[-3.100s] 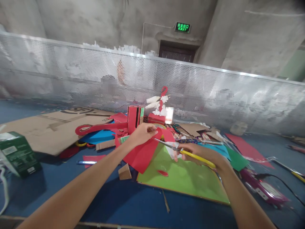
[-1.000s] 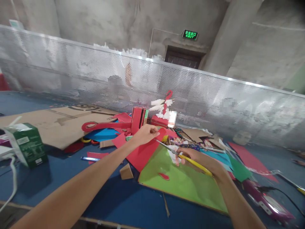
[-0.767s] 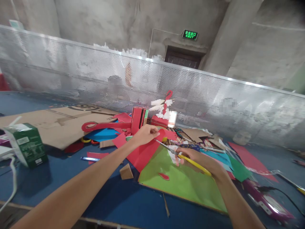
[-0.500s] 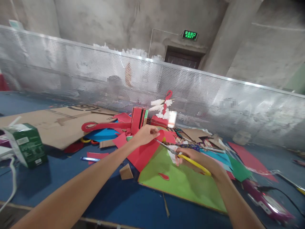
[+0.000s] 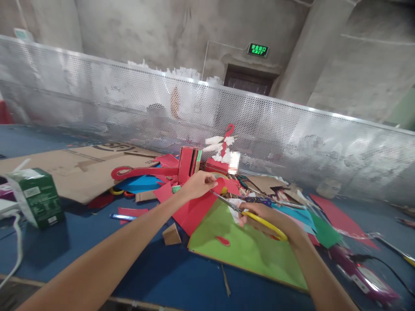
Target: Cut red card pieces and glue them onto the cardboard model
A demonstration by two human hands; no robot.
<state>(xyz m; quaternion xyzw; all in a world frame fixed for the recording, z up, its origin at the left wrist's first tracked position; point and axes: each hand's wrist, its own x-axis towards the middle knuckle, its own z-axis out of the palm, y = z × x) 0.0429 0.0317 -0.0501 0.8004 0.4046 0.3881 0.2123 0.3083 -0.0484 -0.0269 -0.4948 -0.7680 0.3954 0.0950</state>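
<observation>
My left hand (image 5: pixel 200 184) is closed, its thumb and fingertips pinching a small piece of red paper (image 5: pixel 221 183). My right hand (image 5: pixel 254 210) grips scissors (image 5: pixel 266 225) by their yellow handles. The blades point left, and their tips reach the red paper near my left fingers; whether they are cutting into it I cannot tell. Beneath my hands lie a large red sheet (image 5: pixel 194 211) and a lime-green board (image 5: pixel 249 255). A small drop-shaped red cutout (image 5: pixel 223 241) rests on the green board.
Behind my hands stands a red box-like cardboard piece (image 5: pixel 186 164) with a curled red arm. Flat cardboard (image 5: pixel 78 168) and a green carton (image 5: pixel 35 196) are at left. Coloured paper scraps (image 5: pixel 296 216) and a purple device (image 5: pixel 363 274) with a cord lie at right. A perforated metal screen (image 5: pixel 275 116) borders the table.
Almost nothing differs. My right hand and the scissors have shifted very slightly; both hands keep their grip.
</observation>
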